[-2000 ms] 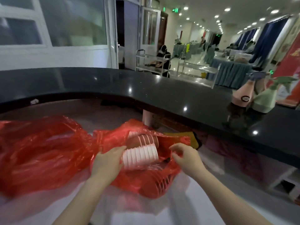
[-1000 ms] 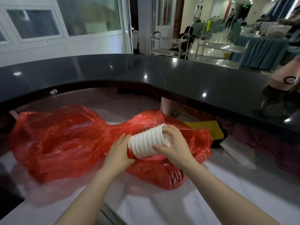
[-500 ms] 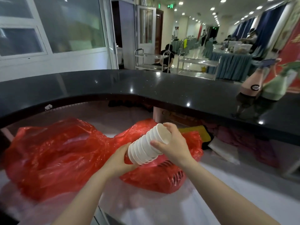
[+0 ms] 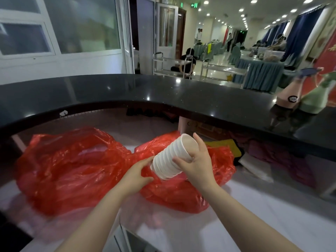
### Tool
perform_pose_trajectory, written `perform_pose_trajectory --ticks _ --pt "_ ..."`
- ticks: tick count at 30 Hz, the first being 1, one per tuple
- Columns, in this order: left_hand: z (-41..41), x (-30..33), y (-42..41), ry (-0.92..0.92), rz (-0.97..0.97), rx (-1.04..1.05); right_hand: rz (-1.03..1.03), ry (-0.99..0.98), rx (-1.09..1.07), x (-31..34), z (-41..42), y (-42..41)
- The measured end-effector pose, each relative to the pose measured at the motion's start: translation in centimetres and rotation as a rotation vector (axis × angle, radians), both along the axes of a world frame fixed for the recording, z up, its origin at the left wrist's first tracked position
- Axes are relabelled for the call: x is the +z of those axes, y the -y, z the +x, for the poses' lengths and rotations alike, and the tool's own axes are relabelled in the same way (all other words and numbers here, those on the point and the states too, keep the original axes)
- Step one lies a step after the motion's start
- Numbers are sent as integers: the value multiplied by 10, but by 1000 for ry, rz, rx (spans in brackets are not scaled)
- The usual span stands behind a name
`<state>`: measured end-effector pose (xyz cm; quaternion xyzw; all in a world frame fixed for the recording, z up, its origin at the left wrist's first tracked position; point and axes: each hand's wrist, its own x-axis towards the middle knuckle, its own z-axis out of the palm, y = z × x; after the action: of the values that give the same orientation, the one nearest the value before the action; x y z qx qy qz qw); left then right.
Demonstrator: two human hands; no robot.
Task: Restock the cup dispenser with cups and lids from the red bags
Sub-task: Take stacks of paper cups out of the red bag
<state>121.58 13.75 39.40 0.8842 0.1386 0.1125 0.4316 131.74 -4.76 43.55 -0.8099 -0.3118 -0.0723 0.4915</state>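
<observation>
Change: cups (image 4: 171,157) sit higher and more upright than half a second ago, further out of the right bag (image 4: 181,193); left hand (image 4: 136,176) has slipped from the stack's base down onto the plastic
Head view, cups: white nested stack, held in the air just above the right bag; long axis tilted, open mouth up and to the right, base down and to the left
Right grip: right hand (image 4: 197,161) curled round the upper half of the stack near the rim, thumb on the near side, fingers wrapped over the far side; carries the stack alone
Left grip: fingers pinch a fold of red plastic just below the stack's base; seems no longer to touch the cups
Bags: two red bags side by side on the white desk (image 4: 236,224); left bag (image 4: 72,168) lies rumpled, contents unclear
Dispenser: not in view
Key relation: stack already sits in the right hand, base pointing toward the left hand; right hand is likely the one to carry it off
Lids: none visible
</observation>
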Motion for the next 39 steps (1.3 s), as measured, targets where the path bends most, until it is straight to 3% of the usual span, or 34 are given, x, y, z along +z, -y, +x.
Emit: perform_pose_trajectory --ticks 6,11,14,19,21,24,26,28,31,34,36,39 --pt "4 3 22 64 -93 155 -69 155 110 27 -3 -16" --pt "-1 12 22 15 -200 175 12 -29 240 39 5 -21" --pt "-9 18 19 4 -160 196 13 -67 304 43 5 -36" --pt "-18 54 18 220 -193 297 -8 -86 454 42 5 -53" --pt "-19 73 23 191 -114 388 29 -116 504 45 11 -52" --pt "-19 94 28 228 191 494 46 -81 499 48 31 -42" --pt "-13 105 27 235 338 439 -87 64 415 43 55 -29" --pt "-4 112 22 165 404 355 -364 179 337 34 82 -17" --pt "10 120 15 24 392 283 -789 249 326 13 109 -9" --pt "17 121 12 -61 332 280 -1047 381 311 -7 114 -19" --pt "17 119 10 -78 314 305 -1113 462 239 -14 116 -29" --pt "16 124 8 -104 297 319 -1031 315 129 -14 130 -43"
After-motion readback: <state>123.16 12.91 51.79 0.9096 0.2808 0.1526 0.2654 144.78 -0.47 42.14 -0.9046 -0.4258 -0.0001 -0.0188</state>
